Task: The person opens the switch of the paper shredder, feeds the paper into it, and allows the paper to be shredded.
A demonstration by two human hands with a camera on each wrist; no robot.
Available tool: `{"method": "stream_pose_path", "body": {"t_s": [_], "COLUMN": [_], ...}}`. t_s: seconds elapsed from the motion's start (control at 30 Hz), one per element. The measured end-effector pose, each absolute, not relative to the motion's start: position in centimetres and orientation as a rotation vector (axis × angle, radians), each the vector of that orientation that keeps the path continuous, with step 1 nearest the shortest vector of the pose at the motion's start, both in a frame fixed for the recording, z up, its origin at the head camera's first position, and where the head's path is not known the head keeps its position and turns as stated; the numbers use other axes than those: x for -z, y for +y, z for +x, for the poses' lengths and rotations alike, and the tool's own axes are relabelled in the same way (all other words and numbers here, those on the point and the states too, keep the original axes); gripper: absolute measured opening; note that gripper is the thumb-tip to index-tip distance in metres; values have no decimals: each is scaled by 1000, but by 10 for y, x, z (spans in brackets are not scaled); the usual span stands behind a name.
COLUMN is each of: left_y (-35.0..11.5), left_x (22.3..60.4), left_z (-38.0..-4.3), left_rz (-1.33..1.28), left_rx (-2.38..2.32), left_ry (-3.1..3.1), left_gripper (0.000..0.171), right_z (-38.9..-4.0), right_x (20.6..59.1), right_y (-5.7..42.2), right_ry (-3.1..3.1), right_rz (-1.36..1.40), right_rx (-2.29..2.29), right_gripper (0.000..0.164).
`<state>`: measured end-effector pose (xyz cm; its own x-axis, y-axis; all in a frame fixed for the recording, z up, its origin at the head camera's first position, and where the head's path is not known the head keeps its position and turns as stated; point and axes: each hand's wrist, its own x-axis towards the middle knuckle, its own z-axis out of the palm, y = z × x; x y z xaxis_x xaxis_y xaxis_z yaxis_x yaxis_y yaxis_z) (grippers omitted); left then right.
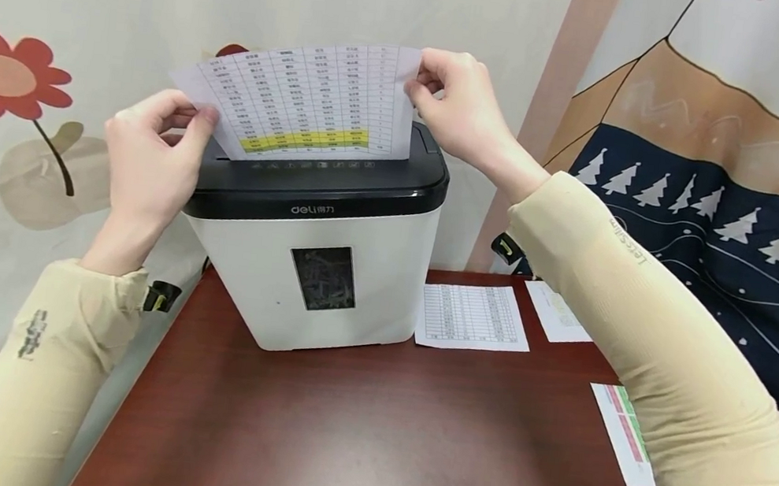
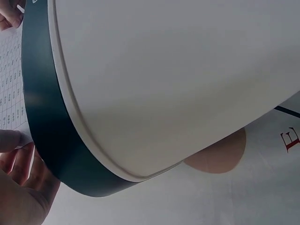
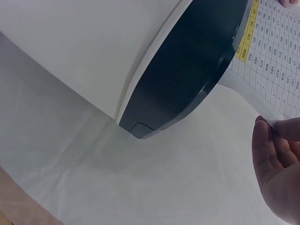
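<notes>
A printed sheet of paper [image 1: 305, 99] with a table and a yellow band stands upright over the black top of a paper shredder [image 1: 237, 267]. Its lower edge meets the shredder's lid near the slot; how far in it goes I cannot tell. My left hand [image 1: 157, 147] pinches the sheet's left edge between thumb and fingers. At the upper right corner, my right hand [image 1: 464, 104] pinches the paper the same way. Both wrist views show a pinch, of the left hand [image 2: 23, 183] and the right hand [image 3: 281, 164]. Paper shreds show dimly through the shredder's front window [image 1: 323, 277].
On the brown table [image 1: 370, 431], a printed sheet [image 1: 474, 318] lies right of the shredder. Farther right are another sheet [image 1: 556, 312] and one with coloured bands [image 1: 624, 438], partly behind my right sleeve. A patterned curtain [image 1: 741, 224] hangs at the right.
</notes>
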<state>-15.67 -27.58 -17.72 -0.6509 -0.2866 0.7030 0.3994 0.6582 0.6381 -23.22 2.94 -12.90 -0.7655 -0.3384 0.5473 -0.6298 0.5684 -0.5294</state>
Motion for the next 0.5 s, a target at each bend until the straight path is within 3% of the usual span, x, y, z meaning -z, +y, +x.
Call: {"method": "stream_pose_path", "body": {"t_s": [0.5], "left_y": [-282], "left_x": [179], "left_z": [-166], "left_rz": [-40], "left_rx": [1000], "left_ry": [-2055], "left_gripper": [22], "right_z": [-244], "right_x": [137], "right_y": [16], "right_ry": [-2474], "right_rz": [748], "right_rx": [-1017], "right_gripper": [24]}}
